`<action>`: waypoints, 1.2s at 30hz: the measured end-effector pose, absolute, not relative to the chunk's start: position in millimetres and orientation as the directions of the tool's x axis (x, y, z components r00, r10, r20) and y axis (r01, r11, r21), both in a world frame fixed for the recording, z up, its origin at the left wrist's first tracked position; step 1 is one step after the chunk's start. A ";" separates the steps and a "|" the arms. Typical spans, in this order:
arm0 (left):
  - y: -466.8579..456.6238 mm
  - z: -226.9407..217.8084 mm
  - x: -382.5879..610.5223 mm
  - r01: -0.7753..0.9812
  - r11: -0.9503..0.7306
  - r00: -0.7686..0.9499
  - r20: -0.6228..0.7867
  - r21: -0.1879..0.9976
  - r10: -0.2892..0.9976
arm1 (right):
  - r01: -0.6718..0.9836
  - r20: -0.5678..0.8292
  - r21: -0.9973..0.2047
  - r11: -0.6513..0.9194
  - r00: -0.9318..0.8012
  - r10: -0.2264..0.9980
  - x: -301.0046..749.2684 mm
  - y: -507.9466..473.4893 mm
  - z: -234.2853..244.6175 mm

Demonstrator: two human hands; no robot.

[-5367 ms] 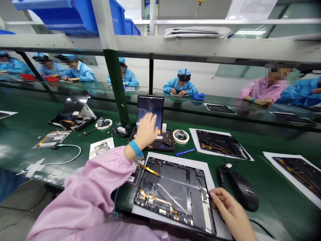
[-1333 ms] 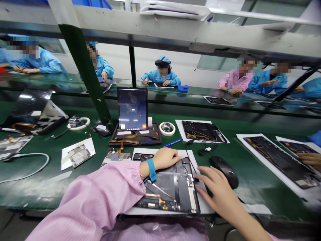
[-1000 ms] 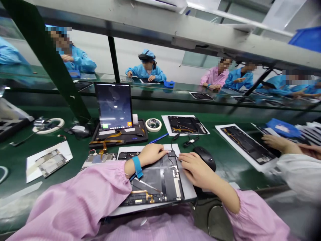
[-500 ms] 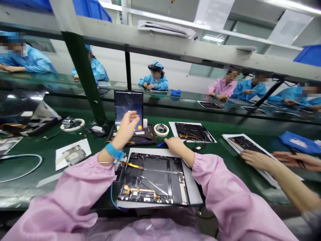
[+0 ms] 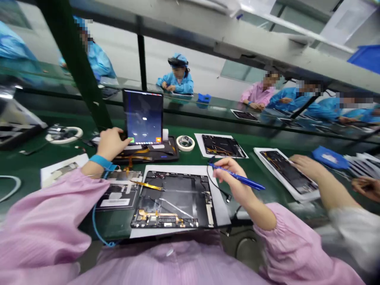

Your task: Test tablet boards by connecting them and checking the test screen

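Note:
My left hand [image 5: 111, 144] is at the lower left corner of an upright lit screen [image 5: 144, 116]. One finger reaches to a green icon there; the fingers are apart and hold nothing. My right hand [image 5: 234, 180] grips a blue pen-shaped tool [image 5: 249, 182], its rear end pointing right; its exact kind is unclear. Below and between my hands lies an opened tablet housing [image 5: 178, 202] with flex cables and small boards, resting on a white sheet [image 5: 221, 213]. A bare circuit panel [image 5: 118, 194] with an orange ribbon cable lies left of it, under my left wrist.
Tape rolls [image 5: 185, 143] stand on the green bench. Another open housing [image 5: 222, 146] lies behind on white paper. At right, a co-worker's hand [image 5: 308, 166] rests on a further housing [image 5: 286, 170]. A black cable [image 5: 221, 190] runs by my right hand. A slanted green post [image 5: 75, 67] rises at left.
My left hand has moved left and down from in front of the screen to its lower corner. My right hand has lifted the blue tool off the bench and moved right. The view has shifted.

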State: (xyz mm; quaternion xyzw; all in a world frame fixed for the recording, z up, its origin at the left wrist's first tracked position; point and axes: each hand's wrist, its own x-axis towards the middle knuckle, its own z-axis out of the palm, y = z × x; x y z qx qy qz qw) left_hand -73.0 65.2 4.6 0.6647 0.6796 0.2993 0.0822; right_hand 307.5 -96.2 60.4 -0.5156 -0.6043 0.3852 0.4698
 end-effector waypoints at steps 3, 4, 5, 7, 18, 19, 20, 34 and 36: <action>38.5 20.3 -44.0 0.862 -0.225 0.071 0.331 0.454 0.941 | 0.278 -0.031 -0.960 -0.040 0.034 0.999 316.3 -100.4 25.7; 27.3 23.7 -31.7 0.799 -0.293 0.198 0.229 0.526 0.953 | 0.275 -0.078 -0.958 -0.083 0.032 0.996 318.2 -100.9 14.8; 15.6 25.4 -19.2 0.731 -0.326 0.327 0.112 0.599 0.938 | 0.285 -0.094 -0.953 -0.101 0.038 0.995 319.4 -101.3 5.4; -6.5 23.8 3.2 0.658 -0.371 0.546 -0.075 0.655 0.834 | 0.343 -0.041 -0.937 -0.066 0.081 0.996 319.6 -102.6 -7.9; -29.9 -4.2 18.9 0.680 -0.436 0.674 -0.268 0.589 0.688 | 0.485 0.064 -0.874 -0.002 0.119 0.991 313.1 -106.2 -12.8; -29.6 -5.0 17.9 0.669 -0.427 0.679 -0.268 0.608 0.683 | 0.496 0.060 -0.868 -0.006 0.117 0.991 312.6 -105.9 -12.6; -29.6 -5.6 16.8 0.658 -0.420 0.686 -0.266 0.626 0.677 | 0.514 0.069 -0.858 -0.001 0.117 0.991 312.3 -105.9 -12.9; -20.5 -8.4 10.6 0.576 -0.230 0.718 -0.351 0.784 0.602 | 0.990 0.084 -0.100 0.099 -0.091 0.992 290.7 -50.2 29.9; -20.9 -7.2 9.7 0.562 -0.202 0.722 -0.357 0.802 0.593 | 0.993 0.017 0.076 0.086 -0.087 0.996 280.8 -26.2 31.0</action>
